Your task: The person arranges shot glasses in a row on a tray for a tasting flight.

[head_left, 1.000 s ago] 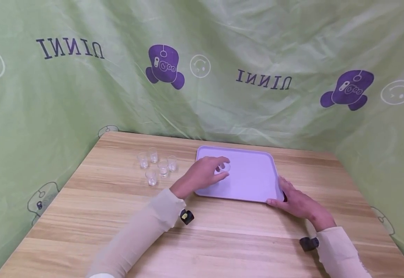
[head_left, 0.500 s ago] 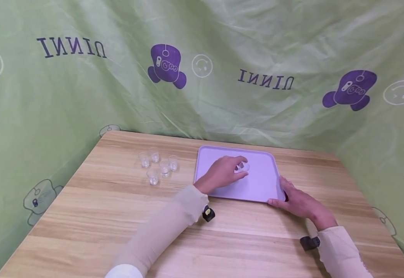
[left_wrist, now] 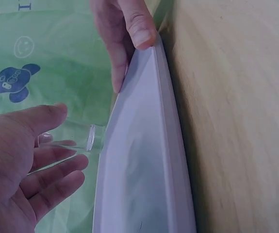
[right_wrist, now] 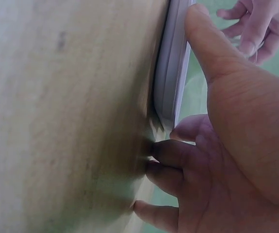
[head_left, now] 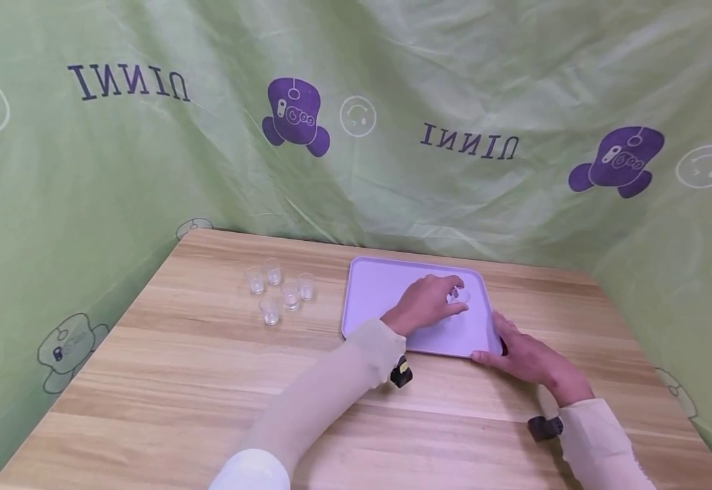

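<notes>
Above the right part of the lilac tray [head_left: 393, 272], my left hand [head_left: 426, 301] holds a clear shot glass [head_left: 459, 297] between thumb and fingers. In the left wrist view the glass [left_wrist: 76, 136] lies across the grip, its far end close to the tray's surface; whether it touches cannot be told. My right hand [head_left: 524, 354] grips the tray's near right corner, thumb at the front rim and fingers along the right side. The right wrist view shows the thumb on the rim [right_wrist: 178, 63] and the other fingers down by the tabletop.
Several more clear shot glasses [head_left: 270, 312] stand grouped on the wooden table [head_left: 209, 381], left of the tray. A green printed cloth [head_left: 380, 190] hangs behind and at both sides of the table. Dark wrist cameras [head_left: 401, 372] sit under both sleeves.
My left hand has carried the shot glass rightward across the tray, from its left part to its right part. The right hand stays at the corner; the grouped glasses have not moved.
</notes>
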Action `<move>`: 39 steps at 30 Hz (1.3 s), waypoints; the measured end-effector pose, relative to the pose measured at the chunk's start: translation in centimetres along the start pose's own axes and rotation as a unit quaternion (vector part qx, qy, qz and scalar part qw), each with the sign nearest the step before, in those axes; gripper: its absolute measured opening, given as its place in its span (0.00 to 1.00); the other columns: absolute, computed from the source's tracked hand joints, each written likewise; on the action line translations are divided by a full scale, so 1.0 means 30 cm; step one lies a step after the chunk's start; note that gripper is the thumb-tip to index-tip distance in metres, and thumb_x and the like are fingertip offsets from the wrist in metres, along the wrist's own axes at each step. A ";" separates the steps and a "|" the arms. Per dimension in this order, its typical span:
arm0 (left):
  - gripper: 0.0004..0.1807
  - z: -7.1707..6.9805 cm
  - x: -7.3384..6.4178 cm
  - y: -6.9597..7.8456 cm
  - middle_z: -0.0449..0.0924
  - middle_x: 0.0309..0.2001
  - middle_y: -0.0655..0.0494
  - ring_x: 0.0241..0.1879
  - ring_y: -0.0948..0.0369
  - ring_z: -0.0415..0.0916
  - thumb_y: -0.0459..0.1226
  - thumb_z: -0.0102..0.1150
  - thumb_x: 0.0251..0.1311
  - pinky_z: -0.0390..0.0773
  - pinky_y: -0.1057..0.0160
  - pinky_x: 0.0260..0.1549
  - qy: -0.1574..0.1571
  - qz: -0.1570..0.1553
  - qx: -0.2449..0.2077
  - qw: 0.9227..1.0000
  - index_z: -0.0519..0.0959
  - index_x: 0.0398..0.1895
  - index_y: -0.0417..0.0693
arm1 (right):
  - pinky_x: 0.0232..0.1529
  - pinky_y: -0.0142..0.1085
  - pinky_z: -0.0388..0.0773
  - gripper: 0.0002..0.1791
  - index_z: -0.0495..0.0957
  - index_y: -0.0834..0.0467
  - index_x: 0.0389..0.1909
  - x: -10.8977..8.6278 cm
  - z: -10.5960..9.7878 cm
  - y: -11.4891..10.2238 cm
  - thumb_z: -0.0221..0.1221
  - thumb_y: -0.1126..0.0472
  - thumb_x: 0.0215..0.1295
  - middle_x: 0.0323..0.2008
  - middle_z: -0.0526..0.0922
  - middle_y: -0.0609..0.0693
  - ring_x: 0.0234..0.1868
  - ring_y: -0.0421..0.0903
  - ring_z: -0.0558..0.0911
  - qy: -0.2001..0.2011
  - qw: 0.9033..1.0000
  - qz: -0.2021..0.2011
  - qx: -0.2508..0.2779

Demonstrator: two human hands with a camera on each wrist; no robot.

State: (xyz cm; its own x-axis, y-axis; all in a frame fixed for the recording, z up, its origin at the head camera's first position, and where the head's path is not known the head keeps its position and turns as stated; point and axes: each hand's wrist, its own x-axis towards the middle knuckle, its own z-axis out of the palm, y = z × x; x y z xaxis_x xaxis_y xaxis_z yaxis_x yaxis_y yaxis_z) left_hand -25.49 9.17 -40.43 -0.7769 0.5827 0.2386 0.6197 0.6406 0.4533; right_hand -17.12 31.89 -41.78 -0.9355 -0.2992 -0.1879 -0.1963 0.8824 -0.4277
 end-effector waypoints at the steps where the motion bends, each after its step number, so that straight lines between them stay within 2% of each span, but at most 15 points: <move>1: 0.22 0.007 0.006 0.004 0.86 0.44 0.63 0.41 0.67 0.80 0.51 0.67 0.68 0.76 0.70 0.39 0.001 -0.003 0.003 1.000 0.81 0.60 0.51 | 0.69 0.68 0.55 0.63 0.41 0.74 0.78 0.000 0.001 -0.001 0.60 0.32 0.68 0.74 0.48 0.79 0.73 0.77 0.52 0.000 1.000 0.000 -0.001; 11: 0.23 0.067 0.059 0.030 0.86 0.47 0.64 0.44 0.67 0.81 0.51 0.66 0.68 0.76 0.71 0.41 0.005 -0.040 0.004 0.999 0.80 0.62 0.53 | 0.67 0.68 0.58 0.62 0.42 0.74 0.78 0.000 0.005 0.002 0.61 0.32 0.67 0.74 0.50 0.78 0.72 0.77 0.55 0.006 1.000 -0.001 -0.005; 20: 0.22 0.086 0.098 0.033 0.85 0.44 0.65 0.40 0.70 0.78 0.50 0.66 0.68 0.74 0.72 0.38 -0.004 -0.052 0.017 0.999 0.81 0.61 0.54 | 0.65 0.68 0.62 0.61 0.43 0.76 0.77 -0.007 0.003 -0.005 0.62 0.35 0.68 0.73 0.51 0.80 0.71 0.78 0.58 0.010 1.000 -0.010 0.002; 30: 0.23 0.087 0.136 0.054 0.84 0.44 0.65 0.41 0.69 0.77 0.50 0.67 0.68 0.74 0.71 0.39 -0.019 -0.065 0.020 0.997 0.80 0.62 0.54 | 0.66 0.68 0.60 0.62 0.43 0.76 0.77 -0.011 -0.003 0.008 0.61 0.33 0.68 0.73 0.50 0.80 0.71 0.78 0.57 0.009 1.000 -0.003 -0.005; 35: 0.23 0.103 0.141 0.055 0.83 0.44 0.66 0.40 0.70 0.77 0.50 0.67 0.67 0.74 0.71 0.38 -0.029 -0.076 0.019 0.997 0.80 0.63 0.56 | 0.65 0.68 0.62 0.62 0.42 0.75 0.78 -0.006 0.003 0.008 0.61 0.32 0.67 0.73 0.50 0.80 0.71 0.77 0.59 0.004 1.000 -0.004 -0.002; 39: 0.22 0.115 0.140 0.049 0.84 0.45 0.66 0.40 0.70 0.77 0.49 0.67 0.67 0.74 0.72 0.38 -0.024 -0.076 0.023 0.997 0.80 0.62 0.57 | 0.65 0.68 0.62 0.63 0.42 0.74 0.78 -0.003 0.007 0.008 0.61 0.32 0.67 0.73 0.50 0.80 0.70 0.77 0.59 0.006 1.000 -0.002 -0.001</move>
State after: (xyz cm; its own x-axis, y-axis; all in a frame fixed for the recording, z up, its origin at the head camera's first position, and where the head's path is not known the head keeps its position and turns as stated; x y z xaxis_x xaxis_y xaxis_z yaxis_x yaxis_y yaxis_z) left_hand -27.45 14.29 -41.73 -0.8570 0.4991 0.1282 0.4999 0.7451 0.4414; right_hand -17.00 32.05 -42.06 -0.9380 -0.2988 -0.1757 -0.2007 0.8815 -0.4274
